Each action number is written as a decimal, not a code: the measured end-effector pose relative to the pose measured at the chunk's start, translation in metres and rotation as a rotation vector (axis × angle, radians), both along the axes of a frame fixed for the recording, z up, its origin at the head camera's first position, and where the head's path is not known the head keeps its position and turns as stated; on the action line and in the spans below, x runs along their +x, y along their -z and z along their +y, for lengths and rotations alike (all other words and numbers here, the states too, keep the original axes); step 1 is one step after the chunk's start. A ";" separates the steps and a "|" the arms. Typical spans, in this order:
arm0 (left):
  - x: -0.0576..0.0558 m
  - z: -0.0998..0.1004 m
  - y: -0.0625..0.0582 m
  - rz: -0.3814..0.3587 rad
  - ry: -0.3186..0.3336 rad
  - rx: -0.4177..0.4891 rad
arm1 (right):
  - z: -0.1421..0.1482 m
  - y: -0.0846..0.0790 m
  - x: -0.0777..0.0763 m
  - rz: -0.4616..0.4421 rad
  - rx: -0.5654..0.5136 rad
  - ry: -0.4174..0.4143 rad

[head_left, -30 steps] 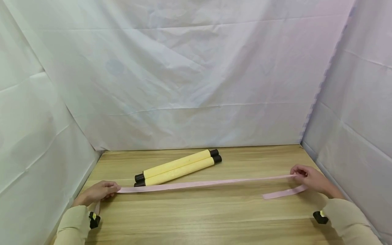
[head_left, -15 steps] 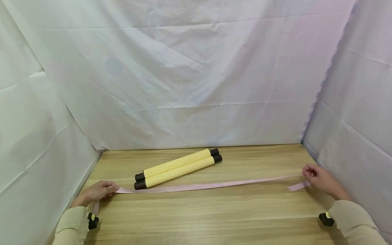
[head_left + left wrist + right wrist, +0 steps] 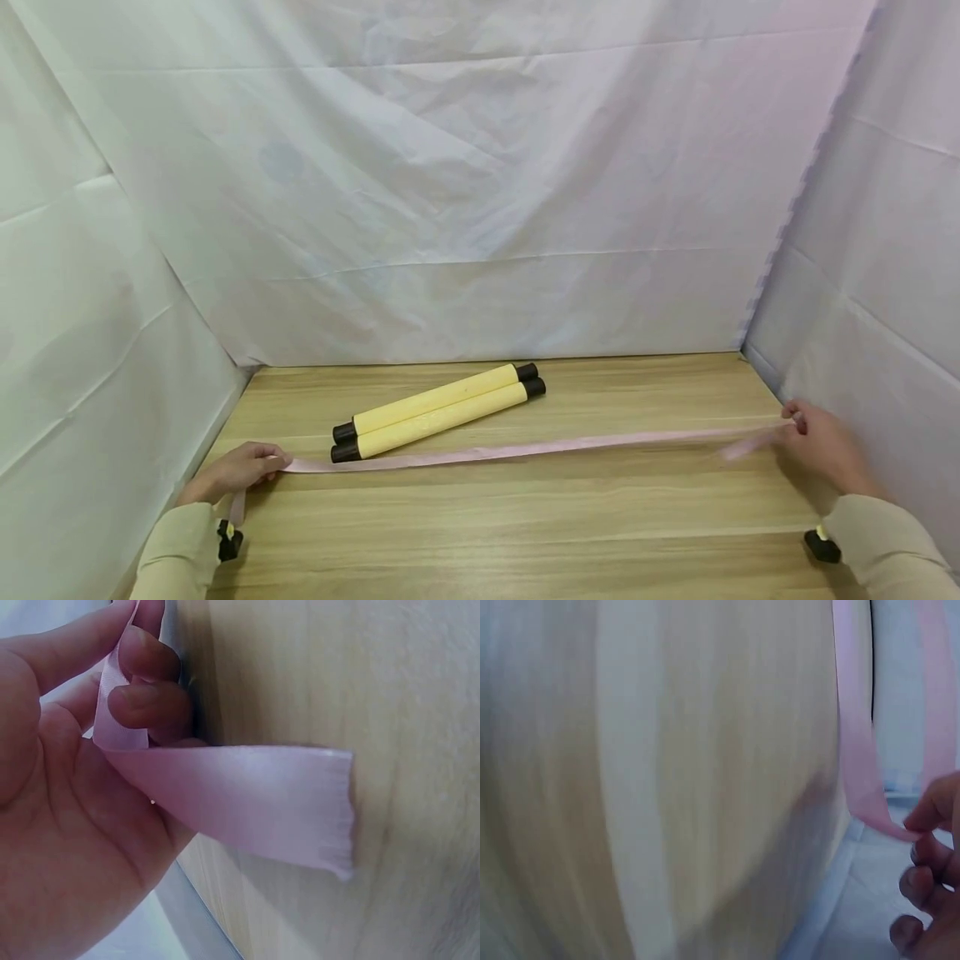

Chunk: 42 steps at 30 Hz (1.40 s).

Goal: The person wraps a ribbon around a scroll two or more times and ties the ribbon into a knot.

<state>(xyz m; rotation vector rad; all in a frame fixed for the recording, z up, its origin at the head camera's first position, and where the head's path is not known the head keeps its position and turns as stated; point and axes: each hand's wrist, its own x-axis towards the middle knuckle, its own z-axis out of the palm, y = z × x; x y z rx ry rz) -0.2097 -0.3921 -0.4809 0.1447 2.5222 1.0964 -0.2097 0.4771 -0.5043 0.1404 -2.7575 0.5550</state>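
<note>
A long pink ribbon (image 3: 510, 451) stretches between my two hands across the wooden table. At the left, my left hand (image 3: 243, 468) pinches it between thumb and fingers. The short frayed tail of the ribbon (image 3: 262, 802) hangs past the palm in the left wrist view. Far over at the right side, my right hand (image 3: 821, 446) pinches the ribbon between thumb and fingertip, and a loose end trails back to the left, blurred. In the right wrist view the ribbon (image 3: 860, 761) runs up from the fingertips.
Two yellow rolls (image 3: 442, 410) with black ends lie side by side, slanted, just behind the ribbon. White cloth (image 3: 480, 183) hangs at the back and both sides of the wooden table (image 3: 510, 533).
My right hand has moved right, drawing the ribbon through its fingers, so its loose end has shifted right and shortened. My left hand has stayed in place, pinching the ribbon.
</note>
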 end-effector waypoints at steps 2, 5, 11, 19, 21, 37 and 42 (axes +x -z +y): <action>-0.001 0.000 0.000 0.004 0.007 0.000 | 0.005 -0.005 0.003 -0.002 0.012 0.048; -0.001 0.000 0.000 0.003 0.012 0.001 | 0.011 -0.009 0.008 -0.005 0.051 0.089; -0.003 -0.001 0.000 0.004 0.007 -0.016 | 0.014 -0.007 0.014 -0.240 0.114 0.041; 0.005 -0.004 -0.005 0.049 -0.035 -0.045 | 0.006 -0.007 0.019 -0.380 0.106 -0.056; 0.007 -0.005 -0.007 0.094 -0.045 -0.078 | 0.001 -0.013 0.021 -0.412 0.096 -0.083; 0.002 0.031 -0.035 0.297 0.000 -0.378 | -0.116 -0.028 -0.020 -0.391 0.054 -0.300; -0.006 0.065 -0.038 0.324 0.043 -0.328 | -0.134 -0.009 -0.031 -0.540 0.009 -0.267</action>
